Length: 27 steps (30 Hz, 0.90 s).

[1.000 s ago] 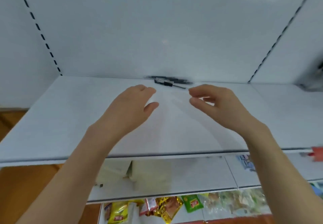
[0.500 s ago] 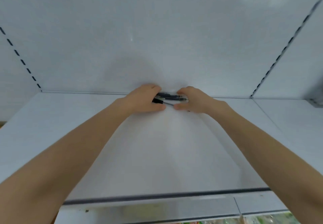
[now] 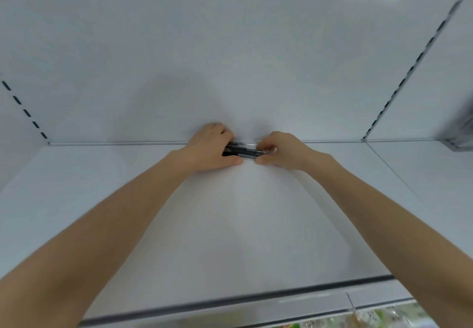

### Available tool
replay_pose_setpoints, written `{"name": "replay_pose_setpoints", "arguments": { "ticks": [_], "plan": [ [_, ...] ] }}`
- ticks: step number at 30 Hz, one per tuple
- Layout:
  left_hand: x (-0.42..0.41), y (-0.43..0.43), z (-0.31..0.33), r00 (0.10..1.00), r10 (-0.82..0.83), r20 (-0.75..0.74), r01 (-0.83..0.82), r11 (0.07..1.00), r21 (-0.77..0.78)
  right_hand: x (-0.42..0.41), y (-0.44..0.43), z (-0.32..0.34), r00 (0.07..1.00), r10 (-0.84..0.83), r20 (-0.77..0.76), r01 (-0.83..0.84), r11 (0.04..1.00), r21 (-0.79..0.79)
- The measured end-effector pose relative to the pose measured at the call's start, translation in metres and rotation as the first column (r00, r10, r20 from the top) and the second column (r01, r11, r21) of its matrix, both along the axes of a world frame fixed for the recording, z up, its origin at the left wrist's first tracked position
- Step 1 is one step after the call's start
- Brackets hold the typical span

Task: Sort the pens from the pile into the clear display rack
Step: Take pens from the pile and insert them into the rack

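The pens (image 3: 244, 150), a small dark bundle, are laid at the rear of the white shelf (image 3: 230, 225). Their left ends are clasped by the curled fingers of the left hand (image 3: 210, 148), their right ends pinched by the right hand (image 3: 284, 151). They are judged light, stiff and slippery, and best gathered mid-barrel.

Black pens (image 3: 243, 151), white shelf (image 3: 230, 225)
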State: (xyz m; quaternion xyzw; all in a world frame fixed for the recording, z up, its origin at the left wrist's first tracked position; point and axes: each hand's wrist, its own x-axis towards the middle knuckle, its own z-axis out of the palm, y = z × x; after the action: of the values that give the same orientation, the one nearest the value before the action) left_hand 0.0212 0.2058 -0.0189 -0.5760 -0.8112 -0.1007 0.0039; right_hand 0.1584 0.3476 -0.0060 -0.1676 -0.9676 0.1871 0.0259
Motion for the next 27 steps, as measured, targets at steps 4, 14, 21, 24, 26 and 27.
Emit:
{"name": "replay_pose_setpoints", "arguments": {
  "ticks": [4,14,21,24,26,27],
  "plan": [
    [0.001,-0.002,-0.002,1.0,-0.01,-0.02,0.01,1.0,0.013,0.005,-0.004,-0.002,1.0,-0.024,-0.021,0.022,0.996,-0.086],
    [0.02,-0.02,0.002,0.999,0.031,-0.016,-0.033,0.987,-0.155,0.005,-0.012,-0.008,0.973,-0.165,-0.16,0.152,0.984,-0.09],
    [0.016,-0.054,0.027,0.736,0.066,0.673,-0.176,0.98,0.097,0.005,-0.025,0.006,0.907,-0.342,-0.246,0.202,0.865,-0.459],
    [0.029,-0.067,0.042,0.484,-0.104,0.869,-0.243,0.938,0.247,0.003,-0.055,0.026,0.875,-0.368,-0.315,0.018,0.675,-0.738],
    [0.041,-0.073,0.05,0.409,-0.155,0.899,-0.272,0.92,0.282,0.001,-0.072,0.04,0.837,-0.394,-0.38,-0.082,0.597,-0.798],
    [0.047,-0.075,0.053,0.381,-0.172,0.908,-0.276,0.916,0.29,-0.001,-0.079,0.045,0.815,-0.409,-0.411,-0.115,0.582,-0.805]
  ]
}}
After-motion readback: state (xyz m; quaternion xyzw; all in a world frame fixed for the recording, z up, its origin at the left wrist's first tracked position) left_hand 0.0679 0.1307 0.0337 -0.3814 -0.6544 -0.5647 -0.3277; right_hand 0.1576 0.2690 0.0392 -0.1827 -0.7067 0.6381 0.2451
